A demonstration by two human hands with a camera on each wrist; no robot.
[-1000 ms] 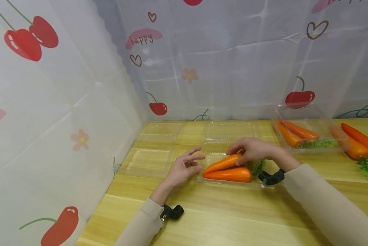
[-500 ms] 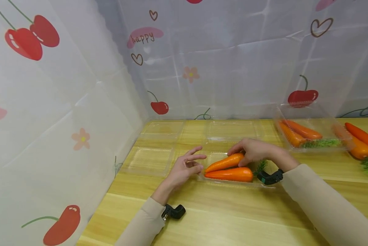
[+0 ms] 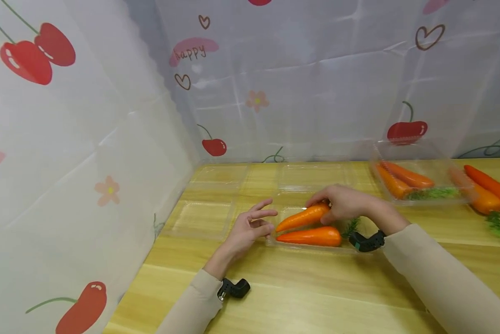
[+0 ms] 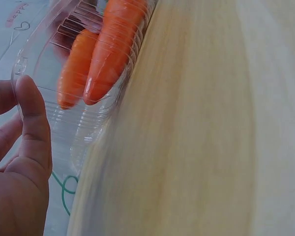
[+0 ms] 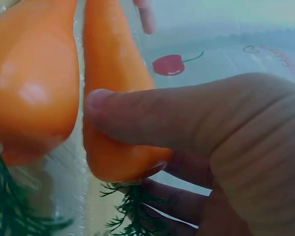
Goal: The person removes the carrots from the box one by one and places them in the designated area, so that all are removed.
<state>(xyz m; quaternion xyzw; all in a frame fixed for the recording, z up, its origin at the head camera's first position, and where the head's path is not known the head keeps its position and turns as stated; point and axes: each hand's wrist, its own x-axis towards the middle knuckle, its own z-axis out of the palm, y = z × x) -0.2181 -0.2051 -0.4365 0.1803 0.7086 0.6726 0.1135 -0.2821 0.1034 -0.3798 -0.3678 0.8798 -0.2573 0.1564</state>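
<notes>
1. Clear container (image 3: pixel 201 218) far left on counter (image 3: pixel 295 287).
2. Left hand (image 3: pixel 245 229) pinches left edge of middle clear tray (image 3: pixel 292 212).
3. Front carrot (image 3: pixel 310 236) lies inside tray; rear carrot (image 3: pixel 304 217) just behind, whether touching tray floor hard to tell.
4. Right hand (image 3: pixel 343 202) grips rear carrot near leafy end.
5. Right clear box (image 3: pixel 439 169) holds carrots; loose carrots (image 3: pixel 490 182) beside it.

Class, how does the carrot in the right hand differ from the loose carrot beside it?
The right hand grips the held carrot; no hand touches the loose carrot. In the head view, the held carrot slants; the loose carrot lies nearly level. In the left wrist view, the held carrot looks lighter orange, the loose carrot redder. Both have green leaves.
</notes>
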